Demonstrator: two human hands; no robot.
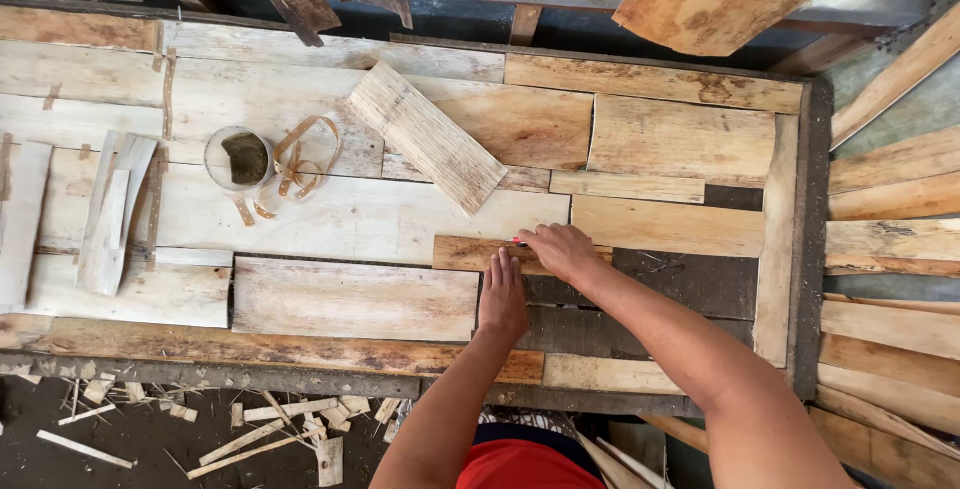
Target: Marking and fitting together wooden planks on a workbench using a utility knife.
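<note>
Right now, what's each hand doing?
Left hand: open, flat on the small brown wooden piece.
Right hand: closed on a thin red object, mostly hidden.

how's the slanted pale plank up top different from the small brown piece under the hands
The slanted pale plank lies diagonally on top of the other boards, with no hand touching it. The small brown piece lies level, fitted among the boards, with the left hand at its right end and the right hand, holding something red, on it. The plank is whitish-grey and looks larger; the piece is darker orange-brown. Both are rough flat wood.
</note>
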